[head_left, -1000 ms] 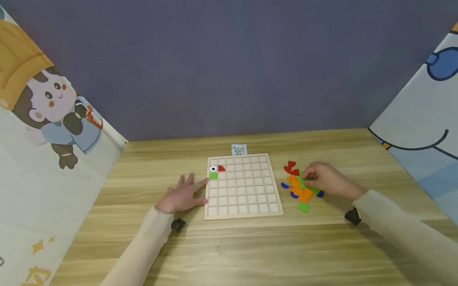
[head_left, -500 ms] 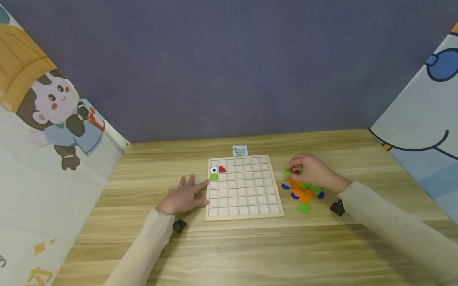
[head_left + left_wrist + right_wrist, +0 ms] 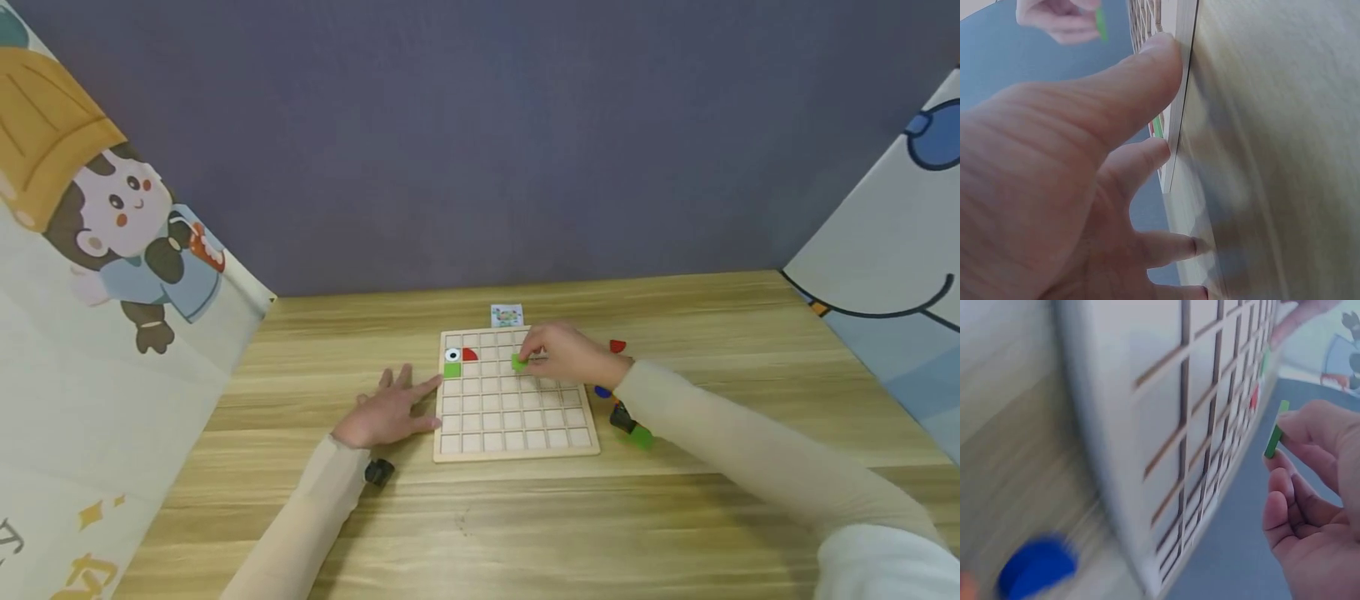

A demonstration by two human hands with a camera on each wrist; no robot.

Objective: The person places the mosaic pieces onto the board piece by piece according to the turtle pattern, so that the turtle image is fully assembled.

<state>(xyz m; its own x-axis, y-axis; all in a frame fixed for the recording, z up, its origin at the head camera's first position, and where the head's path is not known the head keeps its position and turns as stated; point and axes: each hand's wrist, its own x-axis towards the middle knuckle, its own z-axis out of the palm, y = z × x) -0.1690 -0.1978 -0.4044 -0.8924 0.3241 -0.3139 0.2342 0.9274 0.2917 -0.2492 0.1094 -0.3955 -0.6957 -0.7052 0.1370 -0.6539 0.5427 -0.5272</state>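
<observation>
A wooden grid board (image 3: pixel 517 457) lies on the table. Near its upper left corner sit a white tile with a black dot (image 3: pixel 452 355), a red quarter-round tile (image 3: pixel 469 355) and a green square tile (image 3: pixel 452 370). My left hand (image 3: pixel 390 414) is spread at the board's left side; in the left wrist view its thumb and index fingertip touch the frame. Over the upper middle of the grid, my right hand (image 3: pixel 564 354) pinches a green tile (image 3: pixel 1277 429) between thumb and fingertip. The right wrist view shows that tile edge-on, held above the cells.
A small printed picture card (image 3: pixel 507 315) lies behind the board. Right of the board are loose pieces, partly hidden by my right forearm: a red piece (image 3: pixel 617 346), a blue piece (image 3: pixel 603 391) and a green square (image 3: pixel 641 437). A dark wall (image 3: pixel 525 150) rises behind the table.
My right hand has picked a green tile from the loose pieces and carried it left over the board. The left hand has stayed at the board's left edge.
</observation>
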